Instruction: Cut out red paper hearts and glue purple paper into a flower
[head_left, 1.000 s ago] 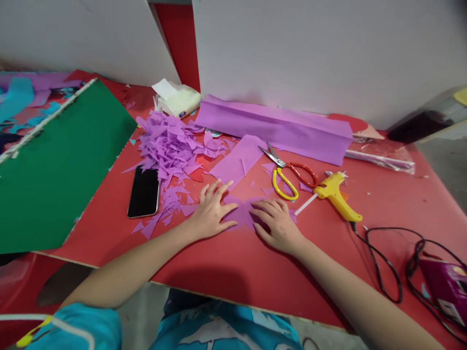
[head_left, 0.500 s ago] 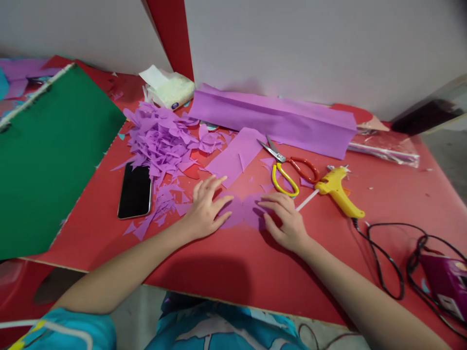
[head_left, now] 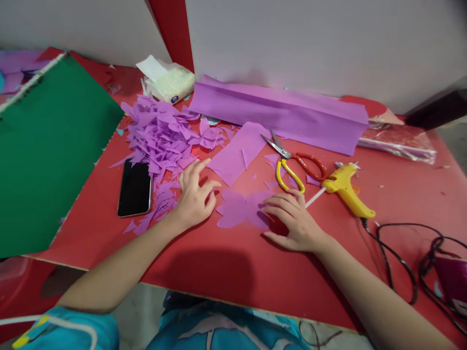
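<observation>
A purple paper butterfly cutout [head_left: 237, 209] lies flat on the red table. My right hand [head_left: 294, 221] rests over its right wing, fingers stretched and apart. To the left of the cutout is my left hand [head_left: 197, 194], open and holding nothing, near the edge of the scrap pile. Beyond the cutout lies a strip of purple paper [head_left: 235, 155]. Scissors [head_left: 288, 158] with one red and one yellow handle lie spread beside it. A yellow glue gun [head_left: 346, 189] with a white glue stick sits right of my right hand.
A heap of purple paper cutouts [head_left: 158, 133] stands at the left, partly over a phone [head_left: 134, 189]. Farther left is a green board [head_left: 54, 160]. A tissue pack [head_left: 170, 82] and a folded purple sheet [head_left: 280, 114] are at the back. A black cord [head_left: 386, 257] loops at right.
My left hand has lifted away from the cutout and moved left, uncovering the left wing. My right hand stays at the right wing. The view has shifted slightly.
</observation>
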### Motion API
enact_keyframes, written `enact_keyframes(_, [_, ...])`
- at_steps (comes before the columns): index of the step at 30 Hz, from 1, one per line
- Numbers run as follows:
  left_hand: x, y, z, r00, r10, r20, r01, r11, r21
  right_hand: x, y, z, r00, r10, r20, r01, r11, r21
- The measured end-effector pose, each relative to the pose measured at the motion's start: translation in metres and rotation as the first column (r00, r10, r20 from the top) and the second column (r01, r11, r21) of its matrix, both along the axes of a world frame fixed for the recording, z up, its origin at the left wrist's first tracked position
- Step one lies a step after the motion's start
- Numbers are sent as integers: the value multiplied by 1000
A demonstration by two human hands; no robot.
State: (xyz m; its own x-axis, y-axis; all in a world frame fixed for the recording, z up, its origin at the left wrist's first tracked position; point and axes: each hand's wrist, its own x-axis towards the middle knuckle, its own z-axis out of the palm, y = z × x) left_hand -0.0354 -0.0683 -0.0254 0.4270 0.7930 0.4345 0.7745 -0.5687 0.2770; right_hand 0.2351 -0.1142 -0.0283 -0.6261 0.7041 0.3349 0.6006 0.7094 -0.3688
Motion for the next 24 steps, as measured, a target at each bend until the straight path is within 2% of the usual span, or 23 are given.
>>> enact_keyframes(6, [0, 0, -3, 998, -47, 31, 47, 999, -2, 1, 1, -2, 1000, -11, -8, 10, 996, -93])
enact_keyframes(10, [0, -1, -3, 997, -81, 13, 81, 996, -44, 1, 0, -5, 998, -42, -45, 37, 994, -101])
enact_keyframes(15, [1, -3, -1, 990, -137, -28, 134, 988, -79, -1, -1, -6, 987, -63, -149, 61, 998, -17])
enact_keyframes(19, [1, -3, -1, 990, -131, -47, 127, 989, -83, -1, 1, -12, 947, -141, -290, 170, 983, 75])
enact_keyframes(24, [1, -3, -2, 994, -104, -35, 101, 992, -70, 2, 2, -18, 900, -258, -351, 313, 944, 108])
